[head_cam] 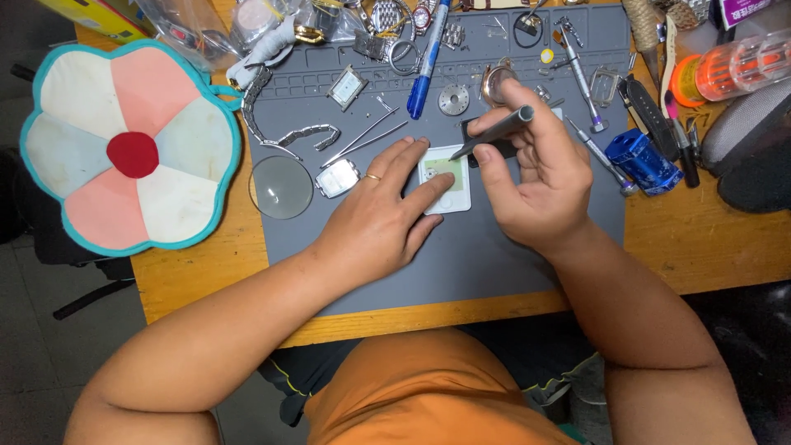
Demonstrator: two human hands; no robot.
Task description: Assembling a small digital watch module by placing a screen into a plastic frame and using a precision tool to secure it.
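Orange-shirted lap aside, the left hand (381, 216) should press flat, fingers spread, on the white holder (446, 188) mid-mat (494, 264) while the right hand (535, 177), pinching the grey tool (494, 130), eases its tip in steadily.

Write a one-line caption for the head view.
Left hand steadies a white holder while right hand applies a grey tool.
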